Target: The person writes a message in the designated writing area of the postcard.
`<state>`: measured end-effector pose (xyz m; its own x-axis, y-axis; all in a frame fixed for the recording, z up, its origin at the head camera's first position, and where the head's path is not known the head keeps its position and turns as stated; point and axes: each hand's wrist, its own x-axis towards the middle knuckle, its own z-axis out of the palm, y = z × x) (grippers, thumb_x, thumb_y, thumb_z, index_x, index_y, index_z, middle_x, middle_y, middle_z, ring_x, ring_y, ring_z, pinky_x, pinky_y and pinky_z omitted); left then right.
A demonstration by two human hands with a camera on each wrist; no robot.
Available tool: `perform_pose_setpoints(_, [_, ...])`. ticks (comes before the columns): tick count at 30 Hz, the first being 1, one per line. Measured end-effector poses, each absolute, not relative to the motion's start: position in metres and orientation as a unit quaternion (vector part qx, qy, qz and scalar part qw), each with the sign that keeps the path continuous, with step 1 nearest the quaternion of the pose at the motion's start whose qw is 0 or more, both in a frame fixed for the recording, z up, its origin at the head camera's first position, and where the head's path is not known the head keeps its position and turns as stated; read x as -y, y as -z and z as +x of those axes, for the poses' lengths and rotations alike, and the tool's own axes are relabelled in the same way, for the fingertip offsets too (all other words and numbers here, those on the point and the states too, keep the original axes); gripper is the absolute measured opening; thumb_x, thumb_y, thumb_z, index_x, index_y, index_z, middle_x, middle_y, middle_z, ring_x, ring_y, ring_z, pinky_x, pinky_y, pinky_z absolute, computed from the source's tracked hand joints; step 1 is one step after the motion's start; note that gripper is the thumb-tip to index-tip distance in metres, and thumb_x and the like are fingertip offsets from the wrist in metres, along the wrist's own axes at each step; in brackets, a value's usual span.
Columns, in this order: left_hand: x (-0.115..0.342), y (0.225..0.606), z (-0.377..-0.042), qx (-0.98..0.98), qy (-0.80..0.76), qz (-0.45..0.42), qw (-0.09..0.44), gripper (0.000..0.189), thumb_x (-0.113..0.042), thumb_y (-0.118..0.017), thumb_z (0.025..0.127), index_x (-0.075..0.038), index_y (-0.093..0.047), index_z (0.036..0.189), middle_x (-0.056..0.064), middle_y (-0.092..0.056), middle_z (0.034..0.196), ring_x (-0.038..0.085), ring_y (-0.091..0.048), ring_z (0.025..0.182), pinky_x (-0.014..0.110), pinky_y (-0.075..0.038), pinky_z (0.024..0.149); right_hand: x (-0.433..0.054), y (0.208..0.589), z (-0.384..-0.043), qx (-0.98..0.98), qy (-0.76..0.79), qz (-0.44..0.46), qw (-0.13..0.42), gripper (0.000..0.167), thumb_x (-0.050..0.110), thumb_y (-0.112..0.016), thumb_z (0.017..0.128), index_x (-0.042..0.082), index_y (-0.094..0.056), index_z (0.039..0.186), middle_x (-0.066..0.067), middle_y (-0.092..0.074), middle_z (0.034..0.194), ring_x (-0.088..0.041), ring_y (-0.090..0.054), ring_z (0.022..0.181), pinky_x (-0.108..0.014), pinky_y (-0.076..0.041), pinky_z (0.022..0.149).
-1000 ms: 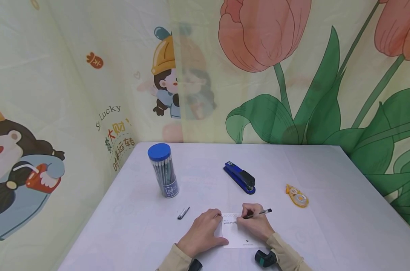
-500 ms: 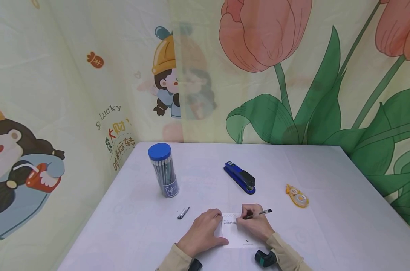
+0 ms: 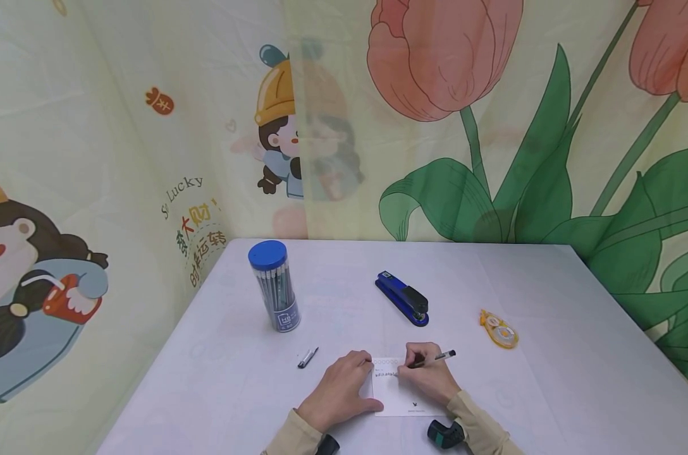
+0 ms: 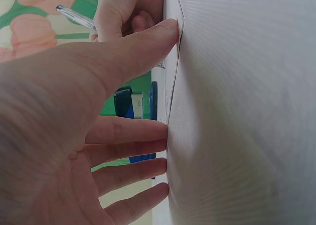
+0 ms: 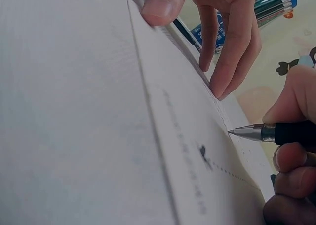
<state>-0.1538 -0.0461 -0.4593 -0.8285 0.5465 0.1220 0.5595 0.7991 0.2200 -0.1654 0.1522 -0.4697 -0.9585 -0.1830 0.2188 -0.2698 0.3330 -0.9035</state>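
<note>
A white sheet of paper (image 3: 394,397) lies flat on the white bench (image 3: 571,373), about midway between the left and right edges and well apart from the far edge. A row of small circles is printed along its far side, with a short line of dark marks below and a small dark print nearer the person. The right hand (image 3: 431,379) holds a pen (image 3: 444,356) in a pinching grip, its tip at the end of that line. The left hand (image 3: 341,392) has a wide grip holding nothing: fingers straight and slightly spread, fingertips down along the paper's left side, thumb resting on its near left corner. Both arms wear beige sleeves (image 3: 483,426). Left of the left hand lies a small black-and-clear object (image 3: 308,357), too small to identify surely. Beyond it, toward the bench's far left corner, stands a blue-lidded clear tub (image 3: 276,294) of pencils. A blue-and-black stapler (image 3: 402,298) lies between paper and far edge; a yellow correction tape (image 3: 499,329) lies nearer the right edge. Behind hangs a curtain (image 3: 332,218) printed with pink tulips and cartoon figures.
</note>
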Motion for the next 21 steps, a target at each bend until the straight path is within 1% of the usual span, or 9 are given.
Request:
perform_pose_setpoints(4, [0.046, 0.459, -0.154, 0.948, 0.125, -0.293, 0.028, 0.066, -0.051, -0.08, 0.07, -0.003, -0.069, 0.113, 0.002, -0.061, 0.114, 0.014, -0.056, 0.106, 0.028, -0.051, 0.091, -0.154, 0.481, -0.172, 0.823, -0.551, 0.128, 0.045, 0.025, -0.015, -0.063, 0.067, 0.002, -0.046, 0.06, 0.003, -0.047, 0.06, -0.003, -0.043, 0.058, -0.016, -0.035, 0.057])
perform_pose_setpoints(10, [0.048, 0.459, -0.154, 0.946, 0.127, -0.298, 0.032, 0.065, -0.051, -0.08, 0.071, -0.003, -0.069, 0.113, 0.002, -0.061, 0.114, 0.014, -0.056, 0.107, 0.028, -0.051, 0.09, -0.157, 0.491, -0.178, 0.82, -0.56, 0.112, 0.048, 0.027, -0.015, -0.065, 0.068, 0.003, -0.046, 0.059, 0.003, -0.048, 0.06, -0.005, -0.044, 0.057, -0.016, -0.035, 0.056])
perform_pose_setpoints(15, [0.047, 0.458, -0.154, 0.946, 0.128, -0.296, 0.028, 0.065, -0.051, -0.08, 0.07, -0.003, -0.069, 0.113, 0.002, -0.061, 0.115, 0.014, -0.056, 0.107, 0.029, -0.051, 0.091, -0.156, 0.485, -0.175, 0.819, -0.559, 0.12, 0.042, 0.024, -0.015, -0.065, 0.068, -0.001, -0.047, 0.061, 0.003, -0.047, 0.061, -0.004, -0.044, 0.058, -0.016, -0.036, 0.057])
perform_pose_setpoints(21, [0.046, 0.458, -0.153, 0.949, 0.127, -0.289, 0.019, 0.066, -0.051, -0.08, 0.07, -0.003, -0.069, 0.114, 0.003, -0.061, 0.116, 0.015, -0.056, 0.108, 0.03, -0.051, 0.092, -0.152, 0.469, -0.166, 0.811, -0.571, 0.12, 0.038, 0.025, -0.015, -0.063, 0.067, 0.0, -0.045, 0.059, 0.004, -0.047, 0.061, -0.004, -0.044, 0.057, -0.016, -0.036, 0.056])
